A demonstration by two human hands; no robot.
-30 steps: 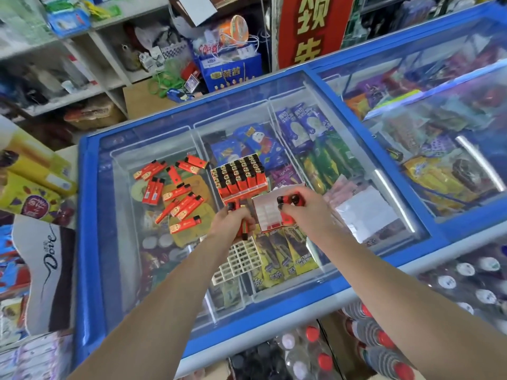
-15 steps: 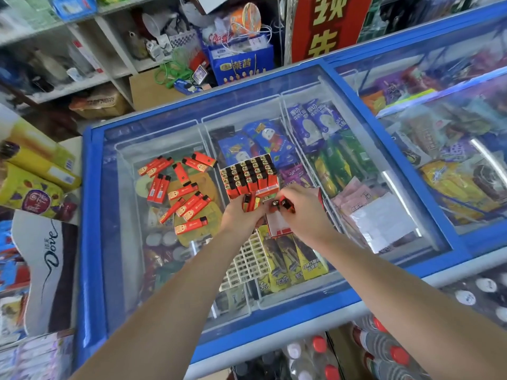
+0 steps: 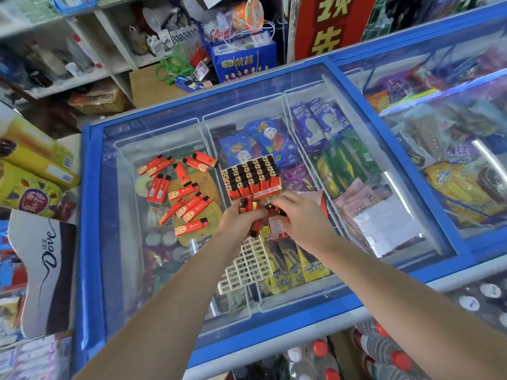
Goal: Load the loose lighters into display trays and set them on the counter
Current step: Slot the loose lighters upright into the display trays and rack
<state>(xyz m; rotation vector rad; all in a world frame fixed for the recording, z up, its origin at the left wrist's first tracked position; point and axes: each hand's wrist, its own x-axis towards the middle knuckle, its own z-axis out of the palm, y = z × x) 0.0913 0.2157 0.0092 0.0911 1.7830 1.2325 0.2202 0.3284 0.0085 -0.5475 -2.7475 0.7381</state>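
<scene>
We clamp our left grip on a bunch of lighters as ready stock, so our right grip, pinching one lighter, can feed the tray.

Small retail shop, convenience-store type. A blue-framed chest freezer with sliding glass lids is filling most of the view; packaged ice creams are lying sorted in wire baskets beneath the glass. A second freezer is standing just beside it on the right, also stocked with wrapped frozen treats. White shelving behind is holding mixed goods and boxes. A red sign with yellow Chinese characters is hanging at the back. Bottled drinks with red caps are sitting low in front. A Dove-branded display is showing at left.
</scene>
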